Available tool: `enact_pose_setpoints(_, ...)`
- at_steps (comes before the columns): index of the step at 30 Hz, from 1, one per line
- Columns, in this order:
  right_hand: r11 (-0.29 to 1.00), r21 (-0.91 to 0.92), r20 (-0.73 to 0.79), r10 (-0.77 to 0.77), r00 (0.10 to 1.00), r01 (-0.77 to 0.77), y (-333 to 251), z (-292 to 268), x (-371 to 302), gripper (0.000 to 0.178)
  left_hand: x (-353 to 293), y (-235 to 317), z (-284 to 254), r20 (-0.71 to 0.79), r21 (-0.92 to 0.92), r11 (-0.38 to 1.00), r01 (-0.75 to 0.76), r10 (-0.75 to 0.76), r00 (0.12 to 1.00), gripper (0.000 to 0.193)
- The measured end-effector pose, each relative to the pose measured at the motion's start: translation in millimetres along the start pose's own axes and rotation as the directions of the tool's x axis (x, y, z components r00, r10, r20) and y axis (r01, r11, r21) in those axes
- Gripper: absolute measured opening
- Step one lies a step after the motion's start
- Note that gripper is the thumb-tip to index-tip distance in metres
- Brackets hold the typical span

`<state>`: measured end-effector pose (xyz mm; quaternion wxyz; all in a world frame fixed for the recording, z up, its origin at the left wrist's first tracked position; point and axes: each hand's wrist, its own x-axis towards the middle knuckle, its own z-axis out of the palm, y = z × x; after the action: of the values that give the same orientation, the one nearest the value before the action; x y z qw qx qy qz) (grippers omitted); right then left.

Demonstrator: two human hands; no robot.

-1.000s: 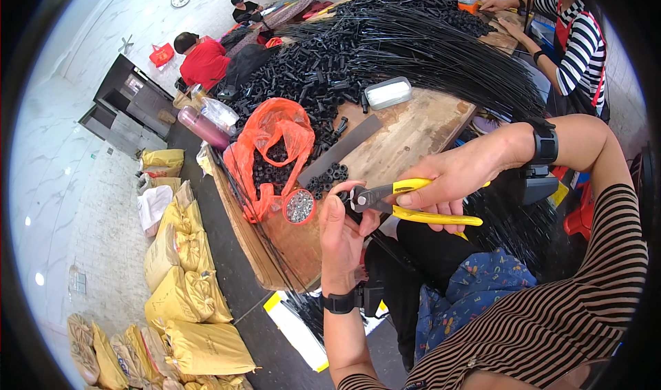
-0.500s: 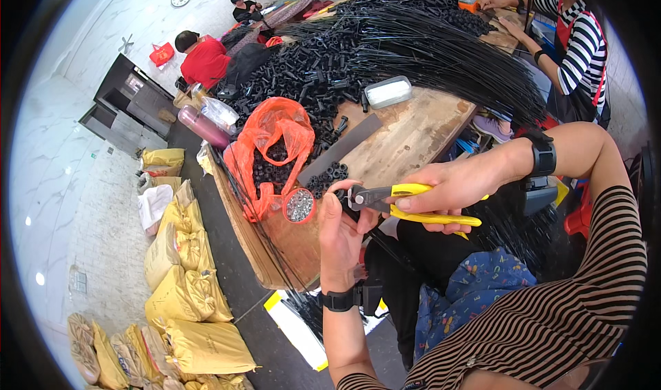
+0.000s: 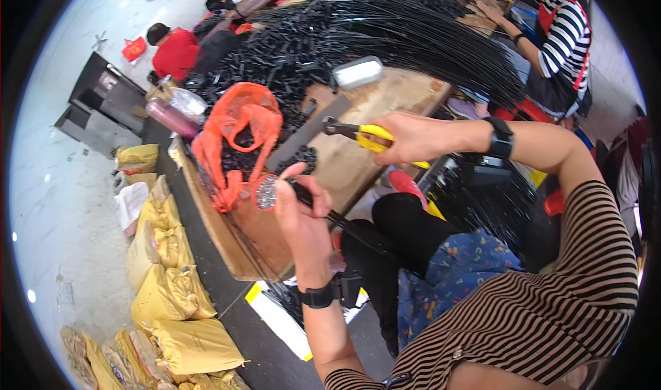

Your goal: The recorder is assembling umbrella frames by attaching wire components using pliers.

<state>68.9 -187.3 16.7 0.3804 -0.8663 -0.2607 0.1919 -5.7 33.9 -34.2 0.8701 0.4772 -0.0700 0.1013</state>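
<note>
My right hand [image 3: 416, 139] is closed around yellow-handled pliers [image 3: 375, 136], whose dark jaws lie over the wooden tabletop. Lower and to the left, my left hand [image 3: 299, 218] grips a thin black rod [image 3: 361, 232] near its end, which carries a thicker black end piece [image 3: 300, 192]. From that hand the rod slants down over my lap. Just behind my left fingers stands a small red tub [image 3: 265, 192] of shiny silver metal bits. Small black fittings lie beside it, next to a flat grey bar [image 3: 310, 132]. Motion blurs the pliers and my left fingers somewhat.
An orange-red plastic bag [image 3: 220, 125] holds black parts on the wooden table [image 3: 406, 90]. Behind it lie heaped black fittings [image 3: 275, 63], long black rods [image 3: 441, 49] and a clear container [image 3: 358, 72]. Yellow sacks [image 3: 165, 293] line the floor. Co-workers sit around the table.
The pliers have come away from the black end piece in my left fingers. My right hand has drawn up and back, so the hands are apart. The whole view has shifted.
</note>
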Motion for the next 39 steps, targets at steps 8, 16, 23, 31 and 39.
enact_pose_setpoints(8,0.917,-0.348,-0.102,-0.242,0.965,0.194,35,38,41,0.028,0,2,6,0.001,0.023,1.000,-0.013,0.013,1.000,0.044)
enact_pose_setpoints(16,0.899,-0.409,-0.167,-0.242,0.956,0.156,44,61,52,0.025,-4,3,6,-0.013,0.021,1.000,-0.010,0.011,1.000,0.044)
enact_pose_setpoints(23,0.852,-0.506,-0.159,-0.248,0.956,0.137,42,67,60,0.023,-2,0,5,-0.016,0.024,1.000,-0.008,0.009,1.000,0.043)
enact_pose_setpoints(31,0.817,-0.561,-0.134,-0.247,0.960,0.132,35,63,67,0.023,0,0,9,-0.050,0.037,0.999,0.011,-0.009,0.999,0.042)
enact_pose_setpoints(39,0.990,0.138,-0.215,0.055,0.975,-0.025,21,33,66,0.037,15,-14,12,-0.012,0.044,0.998,0.050,-0.049,0.999,0.039)
